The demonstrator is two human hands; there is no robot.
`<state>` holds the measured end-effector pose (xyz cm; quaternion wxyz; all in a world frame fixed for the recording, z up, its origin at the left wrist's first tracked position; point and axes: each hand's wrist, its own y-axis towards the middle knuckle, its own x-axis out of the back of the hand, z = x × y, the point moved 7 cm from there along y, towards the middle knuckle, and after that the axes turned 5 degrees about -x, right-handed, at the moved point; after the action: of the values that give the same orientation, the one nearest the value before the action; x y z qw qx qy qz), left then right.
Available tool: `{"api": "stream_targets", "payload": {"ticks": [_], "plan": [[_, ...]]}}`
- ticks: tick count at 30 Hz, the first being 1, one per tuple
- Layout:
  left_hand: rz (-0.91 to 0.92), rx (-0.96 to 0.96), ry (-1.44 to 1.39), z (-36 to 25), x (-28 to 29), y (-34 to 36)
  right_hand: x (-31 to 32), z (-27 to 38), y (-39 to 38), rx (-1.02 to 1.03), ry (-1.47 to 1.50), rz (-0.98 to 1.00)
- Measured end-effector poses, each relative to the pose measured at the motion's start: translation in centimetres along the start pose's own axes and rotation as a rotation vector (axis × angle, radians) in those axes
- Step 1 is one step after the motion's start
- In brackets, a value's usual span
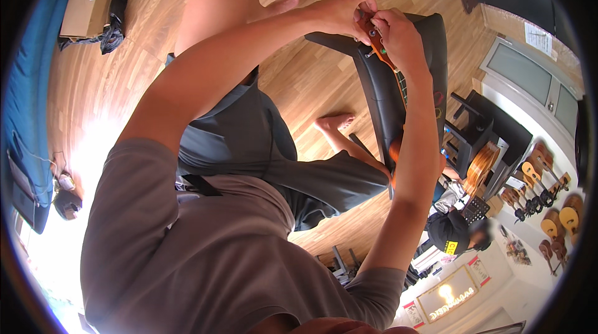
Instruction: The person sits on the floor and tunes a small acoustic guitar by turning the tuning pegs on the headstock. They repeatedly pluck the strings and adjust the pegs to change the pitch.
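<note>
Wooden floor (293,85) below; left hand (339,15) and right hand (398,35) both pinching ukulele headstock (374,38) over black chair (386,94); overtightened peg risks snapped string.

My fingers (364,19) cover the ukulele headstock (375,40); my right forearm (418,147) hides its body; wall ukuleles (548,190) too small to tell.

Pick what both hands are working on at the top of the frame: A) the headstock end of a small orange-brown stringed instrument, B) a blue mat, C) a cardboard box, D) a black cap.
A: the left hand and right hand pinch the headstock of the instrument, whose neck runs down over a black chair back.
</note>
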<state>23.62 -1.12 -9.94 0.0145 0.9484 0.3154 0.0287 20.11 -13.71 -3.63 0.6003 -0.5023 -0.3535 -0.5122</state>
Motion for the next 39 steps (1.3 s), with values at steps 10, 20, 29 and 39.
{"api": "stream_targets", "payload": {"ticks": [10,20,29,39], "plan": [[0.063,0.037,-0.123,1.3,-0.5,0.5,0.5,0.5,-1.9,0.068,0.022,-0.215],[0.062,0.067,0.210,-0.5,0.3,-0.2,0.7,0.0,-3.2,-0.010,-0.066,-0.315],[0.070,0.024,0.253,-0.1,0.0,0.0,0.5,-0.2,-5.2,-0.003,-0.146,-0.282],[0.032,-0.098,0.218,0.5,-0.1,0.3,0.4,2.4,-5.7,0.018,-0.368,-0.095]]}}
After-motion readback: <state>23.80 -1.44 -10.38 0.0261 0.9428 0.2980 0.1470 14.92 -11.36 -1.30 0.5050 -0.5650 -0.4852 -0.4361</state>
